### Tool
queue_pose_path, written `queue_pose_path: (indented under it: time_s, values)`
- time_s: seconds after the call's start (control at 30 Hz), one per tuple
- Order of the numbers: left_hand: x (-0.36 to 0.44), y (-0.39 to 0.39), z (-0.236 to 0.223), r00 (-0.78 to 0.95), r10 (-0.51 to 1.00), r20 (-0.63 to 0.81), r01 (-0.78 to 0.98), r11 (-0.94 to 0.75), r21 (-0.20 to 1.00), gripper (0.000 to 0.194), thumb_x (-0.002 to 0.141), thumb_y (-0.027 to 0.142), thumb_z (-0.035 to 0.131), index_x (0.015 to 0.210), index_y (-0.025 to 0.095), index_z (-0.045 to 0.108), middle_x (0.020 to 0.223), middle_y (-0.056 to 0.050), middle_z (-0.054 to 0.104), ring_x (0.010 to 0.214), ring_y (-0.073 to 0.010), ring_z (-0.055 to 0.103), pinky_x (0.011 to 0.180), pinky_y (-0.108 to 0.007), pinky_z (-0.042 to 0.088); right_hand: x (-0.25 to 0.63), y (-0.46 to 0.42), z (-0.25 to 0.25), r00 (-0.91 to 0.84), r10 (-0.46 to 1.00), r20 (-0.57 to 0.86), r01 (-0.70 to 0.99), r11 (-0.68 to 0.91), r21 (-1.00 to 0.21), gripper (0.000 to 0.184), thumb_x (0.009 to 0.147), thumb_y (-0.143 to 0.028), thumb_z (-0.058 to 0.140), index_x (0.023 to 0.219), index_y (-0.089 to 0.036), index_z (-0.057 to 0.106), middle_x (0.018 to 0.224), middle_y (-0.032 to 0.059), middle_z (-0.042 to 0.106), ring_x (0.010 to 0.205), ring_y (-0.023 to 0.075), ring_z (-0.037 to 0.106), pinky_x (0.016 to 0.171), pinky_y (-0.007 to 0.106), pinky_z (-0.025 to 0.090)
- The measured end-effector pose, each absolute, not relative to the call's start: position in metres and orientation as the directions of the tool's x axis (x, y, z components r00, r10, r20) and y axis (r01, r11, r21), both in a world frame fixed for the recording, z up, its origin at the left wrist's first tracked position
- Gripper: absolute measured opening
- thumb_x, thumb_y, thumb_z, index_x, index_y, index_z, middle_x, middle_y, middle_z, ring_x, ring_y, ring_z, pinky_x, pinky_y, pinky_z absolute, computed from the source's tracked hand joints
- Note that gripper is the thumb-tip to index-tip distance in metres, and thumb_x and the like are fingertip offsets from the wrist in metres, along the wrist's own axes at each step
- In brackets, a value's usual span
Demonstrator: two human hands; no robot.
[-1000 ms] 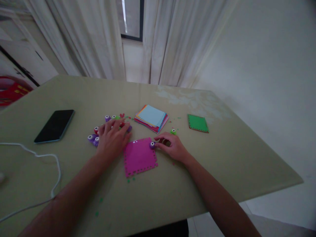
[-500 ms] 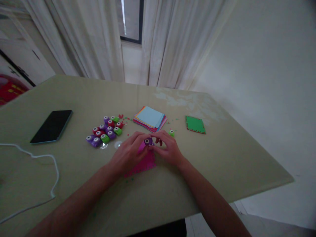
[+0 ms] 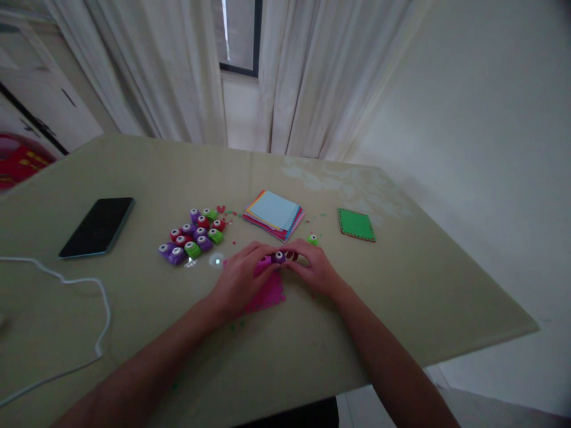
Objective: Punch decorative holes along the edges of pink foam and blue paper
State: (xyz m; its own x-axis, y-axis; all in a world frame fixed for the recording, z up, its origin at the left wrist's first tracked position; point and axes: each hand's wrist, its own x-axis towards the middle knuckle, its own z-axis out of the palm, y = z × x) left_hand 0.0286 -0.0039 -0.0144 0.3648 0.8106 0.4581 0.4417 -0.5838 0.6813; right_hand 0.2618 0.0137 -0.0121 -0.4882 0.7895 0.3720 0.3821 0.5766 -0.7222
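A magenta paper square (image 3: 267,292) with punched edges lies on the table in front of me. My left hand (image 3: 241,279) rests on it, fingers curled over its far edge. My right hand (image 3: 314,270) pinches a small purple punch (image 3: 279,257) at that same edge. The two hands meet at the punch. A small green punch (image 3: 313,239) sits just beyond my right hand.
A cluster of several purple, red and green punches (image 3: 191,236) lies left of the hands. A stack of coloured paper (image 3: 274,213), a green punched square (image 3: 356,224), a black phone (image 3: 97,226) and a white cable (image 3: 66,309) are on the beige table (image 3: 423,285). Paper bits are scattered about.
My left hand left the cluster of punches and came right onto the magenta square. Both hands now close together at the purple punch on the paper's far edge.
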Motion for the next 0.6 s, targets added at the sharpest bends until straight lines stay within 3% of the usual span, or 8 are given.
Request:
queue_pose_path:
  time_s: [0.23, 0.4, 0.6]
  values:
    - [0.027, -0.001, -0.015, 0.388, 0.823, 0.415, 0.44, -0.561, 0.701, 0.02, 0.102, 0.023, 0.071, 0.122, 0.025, 0.073, 0.111, -0.004, 0.077, 0.101, -0.0223, 0.074, 0.089, -0.035, 0.059, 0.261, 0.014, -0.013, -0.532, 0.769, 0.355, 0.413, 0.601, -0.684, 0.027, 0.107, -0.031, 0.066, 0.13, -0.019, 0.075, 0.115, 0.0129, 0.077, 0.108, 0.0265, 0.07, 0.099, 0.042, 0.055]
    - [0.025, 0.002, -0.018, 0.427, 0.784, 0.451, 0.429, -0.614, 0.662, 0.029, 0.103, 0.017, 0.066, 0.129, 0.027, 0.075, 0.115, -0.005, 0.076, 0.098, -0.0206, 0.075, 0.086, -0.033, 0.06, 0.261, 0.013, -0.013, -0.521, 0.784, 0.336, 0.434, 0.583, -0.687, 0.022, 0.106, -0.024, 0.066, 0.125, -0.019, 0.076, 0.112, 0.0121, 0.077, 0.106, 0.0257, 0.07, 0.097, 0.04, 0.055]
    - [0.025, 0.003, -0.025, 0.434, 0.749, 0.5, 0.41, -0.659, 0.63, 0.025, 0.103, 0.018, 0.067, 0.125, 0.025, 0.079, 0.114, -0.006, 0.077, 0.096, -0.0197, 0.076, 0.085, -0.032, 0.062, 0.259, 0.012, -0.017, -0.509, 0.789, 0.344, 0.43, 0.579, -0.692, 0.021, 0.104, -0.023, 0.068, 0.124, -0.02, 0.076, 0.112, 0.0117, 0.077, 0.104, 0.025, 0.071, 0.095, 0.039, 0.055]
